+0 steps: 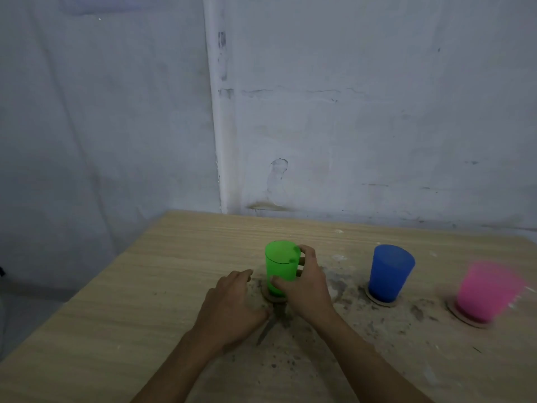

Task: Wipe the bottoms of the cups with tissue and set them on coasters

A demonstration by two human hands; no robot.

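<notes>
A green cup [281, 264] stands upright on a brown round coaster [272, 298] near the middle of the wooden table [151, 286]. My right hand [308, 283] wraps around its right side, thumb in front and fingers behind. My left hand [232, 303] rests palm down on the table just left of the cup, fingers curled near the coaster's edge, holding nothing that I can see. A blue cup [389, 271] stands on its own coaster [380, 301] to the right. A pink cup [488, 292], blurred, stands on a third coaster [462, 317] at the far right. No tissue is visible.
The table top is stained with dark specks and smears around the cups. A worn white wall [348, 112] rises right behind the table's far edge. The table's left edge runs diagonally, with dim floor beyond it.
</notes>
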